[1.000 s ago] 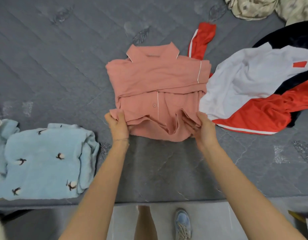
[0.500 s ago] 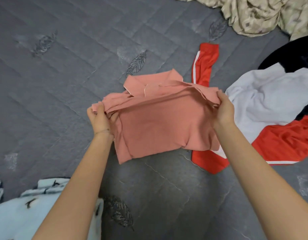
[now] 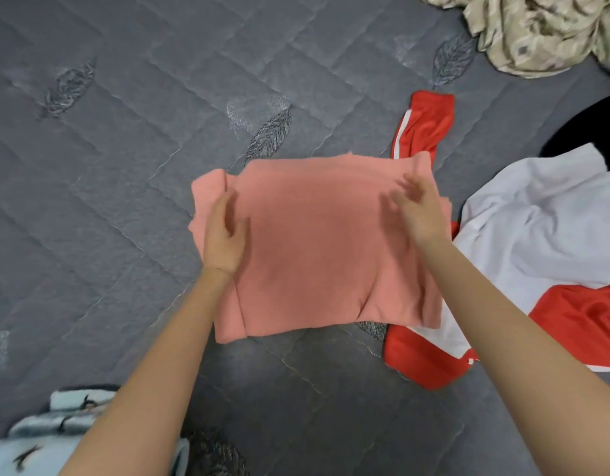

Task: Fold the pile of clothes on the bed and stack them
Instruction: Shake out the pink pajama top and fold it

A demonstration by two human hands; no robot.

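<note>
Your pink shirt (image 3: pixel 313 255) lies folded into a fat square in the middle of the grey bed (image 3: pixel 125 166). Its right edge lies over a bit of the red, white and black jacket (image 3: pixel 537 235). Your left hand (image 3: pixel 224 235) is over the shirt's left side and your right hand (image 3: pixel 420 211) is over its far right corner. Both hands have loose, spread fingers and hold nothing. The fingers are blurry, so you cannot tell if they touch the cloth or float just above it.

The shirt looks soft, light and floppy. It will not break, but I think it will sag and come undone if you lift it by one corner. To move it, slide a flat hand under each side and lift both sides together. The jacket looks smooth and shiny, so it may slip when you fold it.

Now count. There is one pink shirt, folded. There is one pale blue top (image 3: pixel 39 441) with little dark marks, at the near left edge of the bed. There is one jacket, not folded. There is one heap of beige cloth (image 3: pixel 537 32) in the far right corner, and you cannot tell if it is one thing or more
</note>
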